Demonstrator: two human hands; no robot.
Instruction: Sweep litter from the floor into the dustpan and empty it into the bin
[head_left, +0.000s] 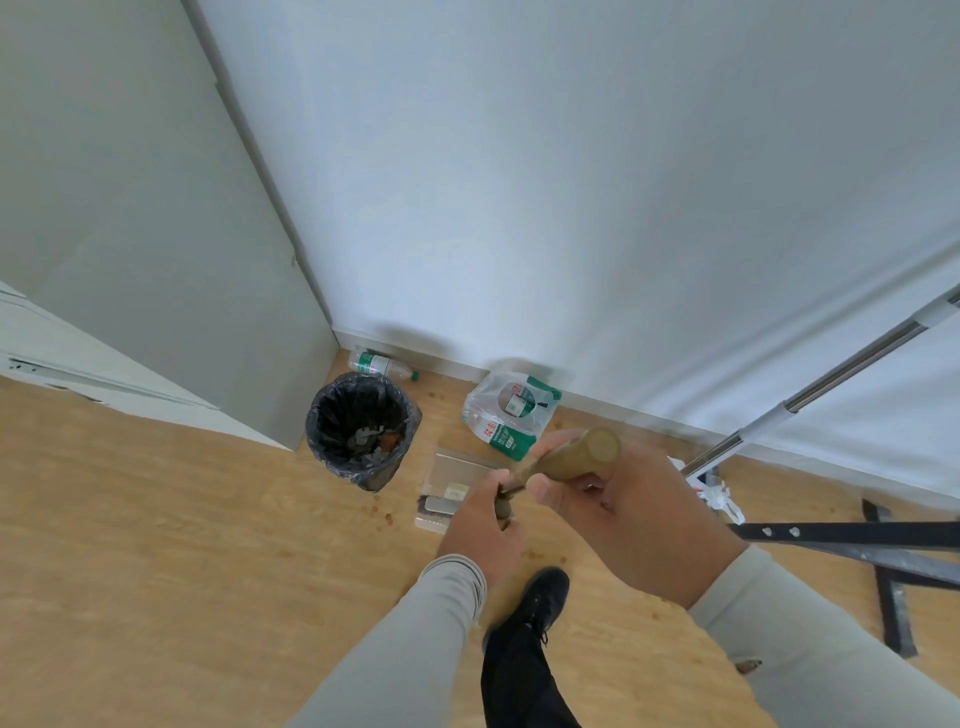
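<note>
Sleeves of pale grey cloth frame our view from the bottom edge, with a black shoe (543, 597) planted on the wood-grain floor (156, 519) between them. Our right hand (618, 504) curls its fingers and thumb around the top of a brown broom handle (576, 457), whose round end faces us. Our left hand (483, 525), just beside and lower, grips a thinner dark handle (504, 506); we cannot tell what it belongs to. Beyond the hands lies the dustpan (457, 475), a pale clear tray flat on the floor, holding a small cream scrap and a grey one. Small brown crumbs (382, 512) dot the floor to its left. Farther left stands the bin (362, 428), lined with a black bag, with litter at its bottom. Behind it, a plastic bottle (382, 365) lies against the skirting. A clear bag with green print (511, 413) rests near the white wall. At right, a metal pole (831, 387) leans, above black metal bars (852, 535).
</note>
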